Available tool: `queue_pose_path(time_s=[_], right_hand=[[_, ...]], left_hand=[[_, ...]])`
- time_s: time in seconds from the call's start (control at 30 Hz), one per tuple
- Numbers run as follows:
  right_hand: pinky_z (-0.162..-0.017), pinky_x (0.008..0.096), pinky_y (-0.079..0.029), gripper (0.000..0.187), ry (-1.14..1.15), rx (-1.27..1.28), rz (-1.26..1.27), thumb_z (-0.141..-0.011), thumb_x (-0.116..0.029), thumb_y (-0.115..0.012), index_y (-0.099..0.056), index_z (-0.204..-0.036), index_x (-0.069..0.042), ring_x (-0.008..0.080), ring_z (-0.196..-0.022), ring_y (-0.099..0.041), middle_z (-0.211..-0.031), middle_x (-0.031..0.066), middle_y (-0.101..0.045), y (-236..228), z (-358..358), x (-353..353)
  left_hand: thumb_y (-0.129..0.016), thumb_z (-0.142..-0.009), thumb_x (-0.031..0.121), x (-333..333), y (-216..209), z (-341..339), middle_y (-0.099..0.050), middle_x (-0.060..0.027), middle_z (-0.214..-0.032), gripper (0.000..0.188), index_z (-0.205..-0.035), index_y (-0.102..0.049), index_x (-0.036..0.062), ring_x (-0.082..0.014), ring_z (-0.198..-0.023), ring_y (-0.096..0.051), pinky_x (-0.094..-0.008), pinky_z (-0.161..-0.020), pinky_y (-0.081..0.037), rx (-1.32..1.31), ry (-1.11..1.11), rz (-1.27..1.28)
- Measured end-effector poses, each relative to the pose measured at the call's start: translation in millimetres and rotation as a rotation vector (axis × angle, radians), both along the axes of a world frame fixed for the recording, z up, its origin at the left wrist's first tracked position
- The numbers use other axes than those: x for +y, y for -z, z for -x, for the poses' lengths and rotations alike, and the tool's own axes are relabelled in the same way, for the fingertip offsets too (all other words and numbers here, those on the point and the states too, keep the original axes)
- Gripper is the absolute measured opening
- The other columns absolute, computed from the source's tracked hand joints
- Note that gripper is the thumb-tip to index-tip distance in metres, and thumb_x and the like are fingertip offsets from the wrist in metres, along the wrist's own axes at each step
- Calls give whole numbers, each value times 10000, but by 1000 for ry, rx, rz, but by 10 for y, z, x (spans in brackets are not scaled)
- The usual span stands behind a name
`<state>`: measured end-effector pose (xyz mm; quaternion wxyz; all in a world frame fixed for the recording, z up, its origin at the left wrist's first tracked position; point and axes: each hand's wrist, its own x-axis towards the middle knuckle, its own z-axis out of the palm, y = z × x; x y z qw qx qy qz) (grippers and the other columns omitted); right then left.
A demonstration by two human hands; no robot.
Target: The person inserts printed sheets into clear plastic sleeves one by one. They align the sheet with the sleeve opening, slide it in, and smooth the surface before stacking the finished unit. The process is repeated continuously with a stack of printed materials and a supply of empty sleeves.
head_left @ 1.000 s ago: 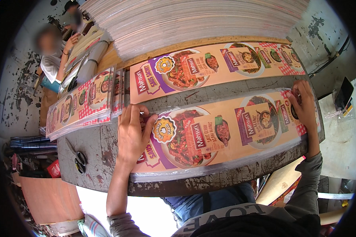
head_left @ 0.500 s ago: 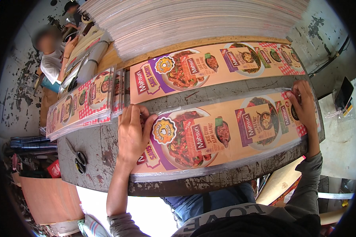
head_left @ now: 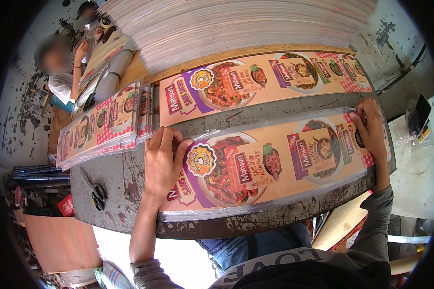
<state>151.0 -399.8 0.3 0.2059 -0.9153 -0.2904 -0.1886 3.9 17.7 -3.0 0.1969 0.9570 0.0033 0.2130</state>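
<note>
A long printed food poster in a clear plastic sleeve lies across the near part of the dark worn table, with loose film along its near edge. My left hand is closed on its left end, thumb on top near the round badge. At the right end, my right hand grips the edge with the thumb over the print. What the fingers do beneath both edges is hidden. Just beyond, a matching poster strip lies flat, apart from both hands.
A pile of sleeved posters sits to the left, near black-handled scissors. A tall stack of sheets fills the back. At far left a person sits by a plastic roll, with another person behind.
The poster print has slid very slightly to the right inside its sleeve, while my hands stay nearly still. At far left, the nearer person's head and hand have moved.
</note>
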Motion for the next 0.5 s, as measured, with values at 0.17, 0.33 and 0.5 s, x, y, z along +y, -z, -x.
queue_pose_path(time_s=[0.17,0.33,0.5], right_hand=[[-657,351,-329,175,-10,-4,-4,-804,-101,-582,-436,-813,-4,260,-725,-408,-765,104,-411,17,-9,-2],[-660,361,-315,173,2,-1,32,-811,-110,-570,-430,-808,-8,265,-711,-396,-754,107,-404,13,-17,-32],[-658,369,-311,187,6,-53,33,-813,-125,-571,-424,-798,-12,282,-708,-393,-742,120,-398,30,-10,-34]], left_hand=[[-639,-787,129,-7,-3,-6,-525,-65,-740,158,-808,-512,37,-250,-698,-523,-367,-661,-364,-15,0,-51],[-631,-793,135,-12,2,-4,-530,-65,-742,155,-818,-512,40,-254,-709,-526,-372,-658,-361,-10,-2,-67],[-615,-797,66,-15,-9,-5,-544,-117,-755,139,-821,-502,-12,-288,-672,-522,-368,-675,-384,-49,28,-95]])
